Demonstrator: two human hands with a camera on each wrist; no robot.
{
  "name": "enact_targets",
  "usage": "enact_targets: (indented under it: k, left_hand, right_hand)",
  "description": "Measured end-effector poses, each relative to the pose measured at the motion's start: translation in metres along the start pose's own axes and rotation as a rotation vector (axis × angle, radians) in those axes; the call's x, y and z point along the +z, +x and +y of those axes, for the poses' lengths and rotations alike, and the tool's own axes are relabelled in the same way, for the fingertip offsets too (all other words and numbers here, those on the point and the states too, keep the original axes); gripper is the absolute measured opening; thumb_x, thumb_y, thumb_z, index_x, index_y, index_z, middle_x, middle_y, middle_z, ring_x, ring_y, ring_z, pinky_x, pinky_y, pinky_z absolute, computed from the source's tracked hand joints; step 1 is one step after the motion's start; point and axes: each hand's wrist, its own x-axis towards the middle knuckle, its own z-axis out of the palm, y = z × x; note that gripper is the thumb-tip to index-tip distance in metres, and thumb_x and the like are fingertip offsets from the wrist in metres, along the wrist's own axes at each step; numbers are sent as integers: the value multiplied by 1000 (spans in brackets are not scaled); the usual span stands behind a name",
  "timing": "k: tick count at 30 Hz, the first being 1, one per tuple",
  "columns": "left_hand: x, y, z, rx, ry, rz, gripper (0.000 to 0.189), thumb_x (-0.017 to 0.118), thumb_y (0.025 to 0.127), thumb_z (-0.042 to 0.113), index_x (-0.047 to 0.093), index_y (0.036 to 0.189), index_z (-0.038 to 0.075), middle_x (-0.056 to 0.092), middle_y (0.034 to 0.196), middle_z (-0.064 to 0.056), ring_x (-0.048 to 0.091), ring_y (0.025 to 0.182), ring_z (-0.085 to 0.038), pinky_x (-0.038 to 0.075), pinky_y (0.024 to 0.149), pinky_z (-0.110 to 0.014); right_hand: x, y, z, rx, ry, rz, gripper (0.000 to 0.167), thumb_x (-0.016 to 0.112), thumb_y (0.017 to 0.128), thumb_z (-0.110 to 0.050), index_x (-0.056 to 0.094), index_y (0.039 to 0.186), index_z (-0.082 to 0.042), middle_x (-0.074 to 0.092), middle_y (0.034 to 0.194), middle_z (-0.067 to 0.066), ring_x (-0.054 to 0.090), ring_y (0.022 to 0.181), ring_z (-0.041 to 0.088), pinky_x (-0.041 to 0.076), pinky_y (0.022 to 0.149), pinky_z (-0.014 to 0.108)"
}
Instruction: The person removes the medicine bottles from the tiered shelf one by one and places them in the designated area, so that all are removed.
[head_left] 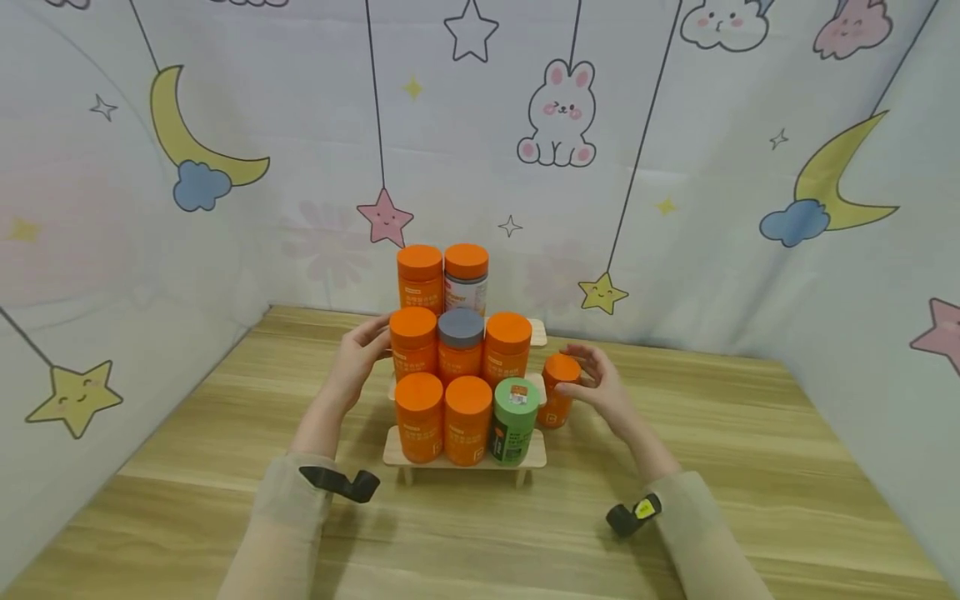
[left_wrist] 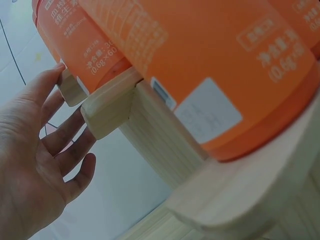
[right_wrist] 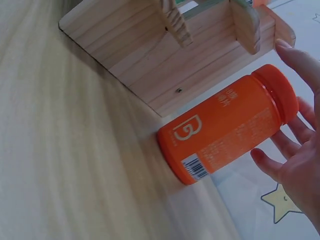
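Note:
An orange bottle [head_left: 553, 403] with a screw cap stands upright on the table, right of a small stepped wooden rack [head_left: 468, 460]. Around its cap is my right hand [head_left: 606, 392], thumb on the near side and fingers beyond. In the right wrist view, that thumb is apart from the cap [right_wrist: 276, 90], while the fingers pass partly behind it. My left hand [head_left: 358, 358] is at the rack's left side. Its fingertips meet the ends of the upper boards [left_wrist: 107, 102] in the left wrist view, beside an orange bottle [left_wrist: 80, 37]; it holds no bottle.
Three tiers carry several bottles, mostly orange, among them one with a grey cap [head_left: 461, 327], one green [head_left: 513, 425] and one white-labelled [head_left: 466, 287]. A wood-grain table [head_left: 720, 450] lies below, with a printed cloth backdrop [head_left: 480, 150] along its back and sides.

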Motion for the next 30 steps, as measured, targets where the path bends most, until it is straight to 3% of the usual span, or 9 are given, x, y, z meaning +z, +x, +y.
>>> enact_targets:
  k: [12,14,18,22,26,30]
  left_hand:
    - [-2,-1,3,-17,36,-2,47,51,102,19,45,143,-5,62,101,25,60,95,5,49,85,-19]
    - [-2,-1,3,-20,39,-3,48,51,102,19,45,143,-5,62,102,24,60,96,5,49,85,-19]
    - [-2,-1,3,-30,43,-3,48,51,102,19,45,143,-4,62,106,20,59,96,5,49,85,-19]
    - [-4,-1,2,-35,50,-4,48,51,102,20,45,144,-4,63,111,16,59,96,5,49,85,-19]
    - [-4,-1,3,-38,54,-6,48,51,102,20,45,144,-3,63,113,13,59,97,5,48,85,-19]
    - [-4,-1,4,-43,59,-10,48,51,102,21,45,144,-1,63,119,7,59,97,5,48,85,-19]
  right_hand:
    - [-11,13,-34,-84,0,-19,58,60,92,0,34,143,5,37,149,26,35,139,40,28,113,58]
    - [-13,17,-41,-91,-13,-22,59,60,92,0,33,145,4,37,150,24,36,139,38,34,112,53]
    - [-13,23,-58,-94,3,-33,62,61,94,-4,30,148,1,37,152,20,36,140,35,48,101,30]
    - [-12,29,-76,-102,15,-36,62,59,95,-3,29,148,0,37,151,18,37,140,33,50,91,17]
    - [-10,35,-91,-112,7,-40,60,58,94,-2,31,147,-2,40,150,15,39,139,31,48,95,21]
    - [-8,42,-104,-116,7,-55,60,58,94,-2,32,148,-5,39,151,15,39,139,31,45,105,36]
